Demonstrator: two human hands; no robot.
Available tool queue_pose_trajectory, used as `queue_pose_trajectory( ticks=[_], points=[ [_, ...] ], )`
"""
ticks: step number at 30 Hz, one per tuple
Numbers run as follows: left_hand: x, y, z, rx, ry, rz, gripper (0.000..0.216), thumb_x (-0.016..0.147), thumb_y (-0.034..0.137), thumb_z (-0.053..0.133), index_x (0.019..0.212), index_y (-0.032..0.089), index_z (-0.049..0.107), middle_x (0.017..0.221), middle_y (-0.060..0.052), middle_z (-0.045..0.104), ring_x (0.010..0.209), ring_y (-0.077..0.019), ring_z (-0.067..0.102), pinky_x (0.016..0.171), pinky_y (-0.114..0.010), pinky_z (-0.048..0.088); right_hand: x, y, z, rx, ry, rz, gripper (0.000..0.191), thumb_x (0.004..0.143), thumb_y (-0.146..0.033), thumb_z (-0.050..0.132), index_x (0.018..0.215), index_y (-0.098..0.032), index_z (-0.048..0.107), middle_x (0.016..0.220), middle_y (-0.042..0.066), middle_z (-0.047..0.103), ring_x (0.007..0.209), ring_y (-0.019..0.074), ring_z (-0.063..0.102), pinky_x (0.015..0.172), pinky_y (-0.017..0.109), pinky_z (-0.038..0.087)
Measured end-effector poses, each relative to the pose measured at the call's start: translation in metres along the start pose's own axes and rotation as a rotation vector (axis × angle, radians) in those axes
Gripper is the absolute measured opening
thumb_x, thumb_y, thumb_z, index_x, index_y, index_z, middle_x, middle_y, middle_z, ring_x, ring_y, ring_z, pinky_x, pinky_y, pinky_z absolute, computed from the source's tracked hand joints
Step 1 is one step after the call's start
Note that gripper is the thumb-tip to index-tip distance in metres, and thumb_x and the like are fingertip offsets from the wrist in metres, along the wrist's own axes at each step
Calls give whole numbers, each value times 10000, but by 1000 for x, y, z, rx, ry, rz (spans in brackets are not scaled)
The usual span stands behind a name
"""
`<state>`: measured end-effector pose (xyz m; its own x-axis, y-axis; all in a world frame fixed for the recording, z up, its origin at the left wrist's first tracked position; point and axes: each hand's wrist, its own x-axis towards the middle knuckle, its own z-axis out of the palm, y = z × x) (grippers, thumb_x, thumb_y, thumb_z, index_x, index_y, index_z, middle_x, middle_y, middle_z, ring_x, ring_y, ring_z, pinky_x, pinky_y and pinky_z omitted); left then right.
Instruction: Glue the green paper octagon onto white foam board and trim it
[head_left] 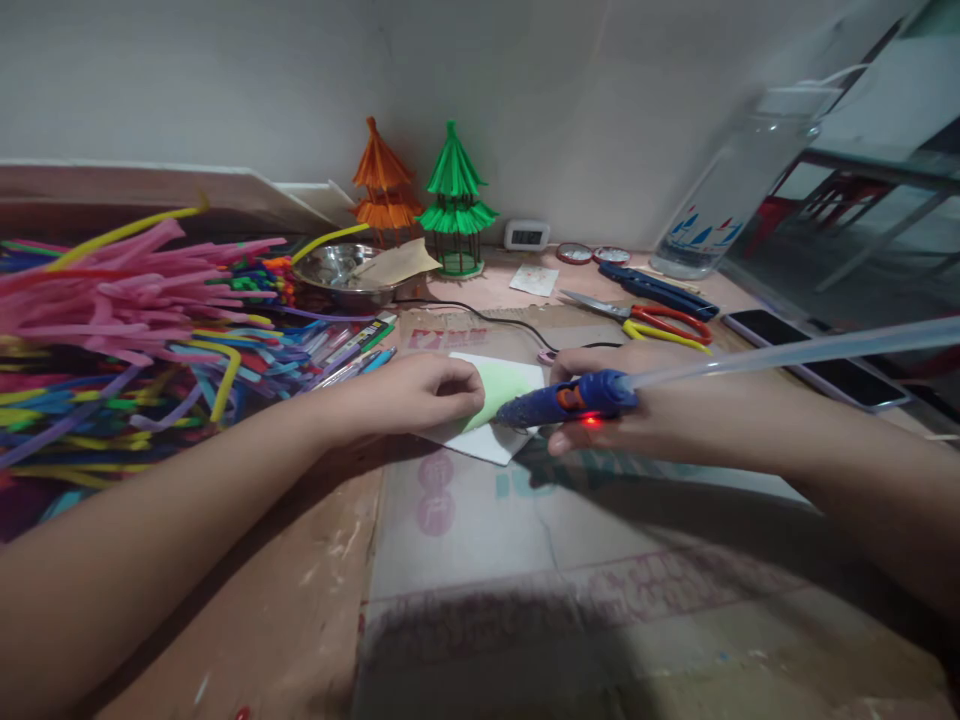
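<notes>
Both my hands come together over a small white card with light green paper on it. My right hand is clamped on a blue glue gun, fingers above and thumb below, with a red light glowing on its side. Its tip points toward my left hand and sits at the green paper's near edge; I cannot tell whether it touches. A long, cloudy glue stick runs out of its back, above my right wrist.

My left hand is curled at the left side of the green paper, thumb and finger near each other; I cannot tell if they pinch it. Under both hands lies printed cardboard.

Left of my left hand spreads a heap of pipe cleaners, with pens just beside my wrist. Farther beyond that hand are a metal bowl, an orange tower and a green tower. Beyond my right hand lie red-handled scissors and a cutter; to its right, a phone.
</notes>
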<state>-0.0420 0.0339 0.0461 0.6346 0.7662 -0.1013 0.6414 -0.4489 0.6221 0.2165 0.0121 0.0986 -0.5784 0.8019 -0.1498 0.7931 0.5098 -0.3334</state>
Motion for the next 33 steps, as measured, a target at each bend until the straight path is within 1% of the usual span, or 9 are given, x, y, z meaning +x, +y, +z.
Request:
queue_pose_trajectory(
  ticks=[4, 6, 12, 15, 19, 22, 27, 31, 33],
  points=[
    [0, 1, 0, -2, -7, -19, 268, 886, 405, 505, 855, 178, 644, 811, -3, 635, 757, -166, 581, 652, -252, 400, -1, 5, -1, -46, 50, -8, 495, 760, -678, 685, 1078, -306, 758, 960, 27, 762, 794, 241, 686, 627, 288, 434],
    [0, 0, 0, -5, -9, -13, 266, 888, 407, 508, 856, 177, 637, 815, -4, 633, 761, -167, 579, 662, -254, 406, 0, 6, -3, -55, 47, 0, 463, 759, -661, 692, 1069, -324, 761, 985, 20, 764, 822, 250, 694, 654, 296, 443],
    [0, -4, 1, -5, -8, -1, 283, 915, 424, 511, 852, 179, 637, 828, -14, 637, 780, -177, 582, 670, -262, 415, 2, 10, -11, -75, 26, 29, 399, 759, -639, 708, 968, -303, 755, 829, 8, 727, 725, 223, 655, 582, 286, 379],
    [0, -5, 1, 2, -8, -1, 292, 923, 429, 512, 865, 177, 648, 852, -23, 651, 796, -185, 591, 675, -269, 420, 1, 11, -16, -91, -8, 26, 361, 780, -583, 696, 1002, -308, 767, 851, 11, 734, 773, 227, 658, 600, 278, 378],
    [2, -5, 1, 14, -14, -4, 296, 921, 431, 516, 848, 175, 647, 828, -21, 642, 774, -178, 578, 659, -266, 413, -1, 6, -22, -109, -50, 26, 326, 869, -506, 629, 1080, -302, 771, 934, 27, 757, 825, 224, 654, 644, 279, 387],
    [3, -7, 1, -2, -18, 1, 290, 911, 430, 529, 833, 172, 636, 808, -20, 629, 750, -170, 561, 644, -262, 408, -4, 0, -27, -130, -62, 41, 309, 904, -470, 618, 1101, -287, 770, 987, 35, 763, 828, 213, 643, 635, 277, 358],
    [3, -9, 2, -17, -28, -10, 294, 915, 437, 531, 827, 173, 626, 771, -15, 597, 710, -162, 539, 611, -260, 387, -7, -5, -32, -134, -35, 32, 239, 941, -388, 617, 1079, -273, 774, 959, 20, 758, 779, 182, 617, 628, 275, 325],
    [2, -9, 2, -27, -29, -7, 266, 908, 416, 540, 818, 176, 612, 764, -9, 595, 699, -156, 533, 613, -254, 392, -8, -4, -33, -112, -59, 46, 214, 927, -396, 638, 1058, -302, 779, 933, 10, 758, 764, 187, 617, 621, 283, 329],
    [2, -9, 1, -17, -31, -1, 252, 903, 402, 543, 809, 177, 607, 763, -7, 596, 695, -153, 526, 616, -253, 392, -8, -4, -33, -118, -37, 47, 202, 923, -391, 640, 1034, -299, 782, 889, 12, 752, 745, 190, 617, 624, 288, 337]
  ],
)
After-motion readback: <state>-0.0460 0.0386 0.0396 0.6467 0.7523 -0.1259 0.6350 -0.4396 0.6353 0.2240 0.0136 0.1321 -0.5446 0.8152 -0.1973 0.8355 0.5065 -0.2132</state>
